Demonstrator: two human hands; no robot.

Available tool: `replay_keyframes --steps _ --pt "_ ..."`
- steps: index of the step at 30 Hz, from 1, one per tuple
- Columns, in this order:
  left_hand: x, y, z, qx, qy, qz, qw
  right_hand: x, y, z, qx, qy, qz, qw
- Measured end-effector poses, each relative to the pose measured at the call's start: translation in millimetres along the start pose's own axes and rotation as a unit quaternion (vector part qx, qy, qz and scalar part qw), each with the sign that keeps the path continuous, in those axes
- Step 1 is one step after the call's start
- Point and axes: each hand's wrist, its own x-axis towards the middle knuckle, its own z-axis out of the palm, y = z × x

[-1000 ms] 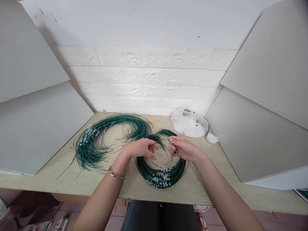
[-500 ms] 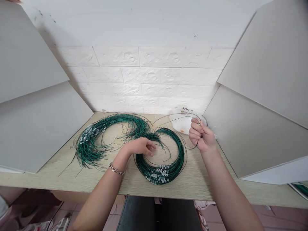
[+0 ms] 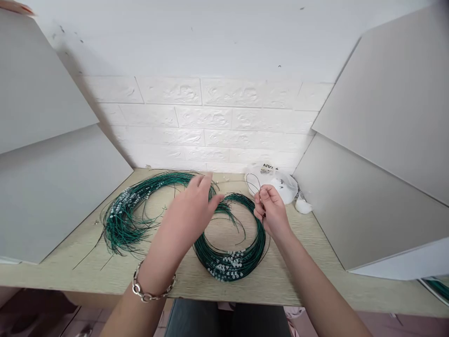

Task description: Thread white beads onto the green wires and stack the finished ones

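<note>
My right hand (image 3: 271, 208) pinches a thin dark cord (image 3: 253, 175), which stands up in a small loop above the fingertips. My left hand (image 3: 191, 206), thumb apart from the fingers, is raised over the table and covers part of the green cords behind it. Below and between the hands lies a round coil of dark green cords (image 3: 259, 243) with small white beads (image 3: 226, 267) bunched at its near side. To the left, a looser curved bundle of green cords (image 3: 122, 231) also carries white beads, and its ends fan out.
A clear plastic bag (image 3: 283, 185) with white contents lies against the brick-patterned wall (image 3: 217, 117). Grey panels stand on the left (image 3: 63, 196) and right (image 3: 379, 201) of the wooden table (image 3: 245, 292). More green cords (image 3: 437, 286) show at the far right edge.
My right hand has moved left and lower, bringing the cord into a smaller loop. My left hand has lifted from the coil, and its fingers now point away.
</note>
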Motion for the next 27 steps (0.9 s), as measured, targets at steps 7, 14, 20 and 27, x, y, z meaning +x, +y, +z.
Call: replay_keyframes --steps 7,14,20,27 --pt "26.7 11.2 22.0 -0.198 -0.193 0.042 0.96 -12.9 16.2 4.8 -0.285 0.02 -0.181 0.941" --pt "46.4 -10.6 55.9 -0.445 -0.26 0.012 0.857 -21.7 23.5 11.6 -0.348 -0.019 -0.185 0.919" --pt "47.0 -20.0 65.5 -0.559 -0.233 -0.021 0.796 -12.3 16.1 9.9 -0.201 -0.036 0.005 0.979" --pt "52.1 -28.5 77.4 -0.665 -0.188 -0.072 0.719 -8.0 18.3 8.2 -0.188 -0.071 0.082 0.976"
